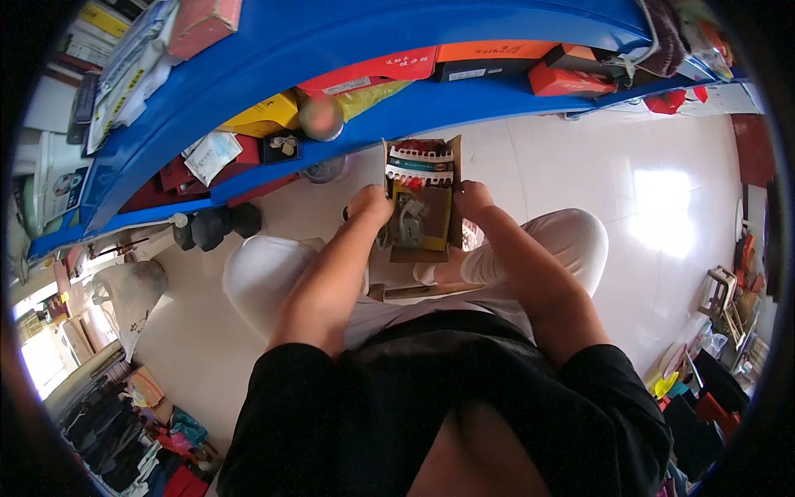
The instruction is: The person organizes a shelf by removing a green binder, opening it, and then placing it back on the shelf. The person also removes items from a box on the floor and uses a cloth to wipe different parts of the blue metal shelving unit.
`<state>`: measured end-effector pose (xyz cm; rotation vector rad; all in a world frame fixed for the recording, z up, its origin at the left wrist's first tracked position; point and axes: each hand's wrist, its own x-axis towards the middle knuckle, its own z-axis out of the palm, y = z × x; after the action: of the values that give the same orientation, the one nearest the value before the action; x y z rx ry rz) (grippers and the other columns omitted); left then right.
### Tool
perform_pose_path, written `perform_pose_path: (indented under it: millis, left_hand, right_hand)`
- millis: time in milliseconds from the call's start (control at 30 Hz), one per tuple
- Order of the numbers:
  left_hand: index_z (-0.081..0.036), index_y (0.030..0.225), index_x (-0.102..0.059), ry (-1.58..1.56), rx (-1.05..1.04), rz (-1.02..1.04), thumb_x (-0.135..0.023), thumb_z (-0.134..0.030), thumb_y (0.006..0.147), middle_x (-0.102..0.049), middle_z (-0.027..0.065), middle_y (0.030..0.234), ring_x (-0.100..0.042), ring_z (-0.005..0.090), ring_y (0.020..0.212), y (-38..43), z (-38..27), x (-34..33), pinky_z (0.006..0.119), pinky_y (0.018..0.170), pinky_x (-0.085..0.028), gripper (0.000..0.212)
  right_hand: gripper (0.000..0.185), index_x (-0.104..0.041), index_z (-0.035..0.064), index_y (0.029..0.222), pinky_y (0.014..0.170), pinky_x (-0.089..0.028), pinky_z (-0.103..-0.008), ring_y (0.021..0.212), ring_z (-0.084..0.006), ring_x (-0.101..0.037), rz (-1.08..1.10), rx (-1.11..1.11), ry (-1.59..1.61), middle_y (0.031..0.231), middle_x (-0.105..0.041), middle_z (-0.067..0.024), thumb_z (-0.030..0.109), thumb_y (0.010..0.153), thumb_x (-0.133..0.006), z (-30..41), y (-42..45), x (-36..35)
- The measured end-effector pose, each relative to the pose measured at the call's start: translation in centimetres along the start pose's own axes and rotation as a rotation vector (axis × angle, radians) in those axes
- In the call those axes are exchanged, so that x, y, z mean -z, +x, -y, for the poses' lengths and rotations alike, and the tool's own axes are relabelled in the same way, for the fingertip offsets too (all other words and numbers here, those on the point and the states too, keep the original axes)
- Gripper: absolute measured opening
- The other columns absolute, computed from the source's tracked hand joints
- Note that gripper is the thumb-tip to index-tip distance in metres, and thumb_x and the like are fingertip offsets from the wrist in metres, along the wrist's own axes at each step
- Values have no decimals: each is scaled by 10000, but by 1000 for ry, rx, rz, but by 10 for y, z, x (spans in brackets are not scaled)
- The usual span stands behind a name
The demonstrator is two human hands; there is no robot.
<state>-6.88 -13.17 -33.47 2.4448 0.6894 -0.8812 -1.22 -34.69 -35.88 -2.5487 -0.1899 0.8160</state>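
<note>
Between my knees is an open cardboard box [455, 230], held from both sides. My left hand [371, 204] grips its left wall and my right hand [474, 199] its right wall; the fingertips are partly hidden. Inside, toward the far end, lie white cards with rows of holes [420, 163] and a green printed band. Small red pieces [415, 182] rest at their near edge. Closer to me sits a yellow-edged piece [440, 231] beside a clear plastic packet [410, 217]. The near flap [419, 254] is folded outward.
A blue shelf unit [435, 102] curves across the front, holding a red shoebox [372, 69], an orange box [497, 50], a yellow box [267, 113] and a round tin [321, 118]. Dark dumbbells [217, 227] stand on the tiled floor [546, 161] at left. A wooden stool edge [428, 290] shows beneath me.
</note>
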Motion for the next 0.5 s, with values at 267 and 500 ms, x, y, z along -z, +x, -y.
perform_pose_path:
  millis: [267,500]
  left_hand:
    - [-34,913,-630,-76,-282,-78,-591,-245,718,-615,209,910,-589,352,860,-92,-27,94,405,755,-469,290]
    - [42,785,-577,-198,-502,-211,-587,-206,690,-565,244,682,-571,366,643,-170,-42,175,401,610,-445,266]
  right_hand:
    - [273,-602,-42,818,603,-479,-389,640,-345,-600,-65,114,321,698,-601,-220,212,770,-514,33,-77,109]
    - [235,-585,-51,823,516,-479,-307,532,-175,-572,-179,250,517,620,-572,-122,169,824,-502,83,-151,197]
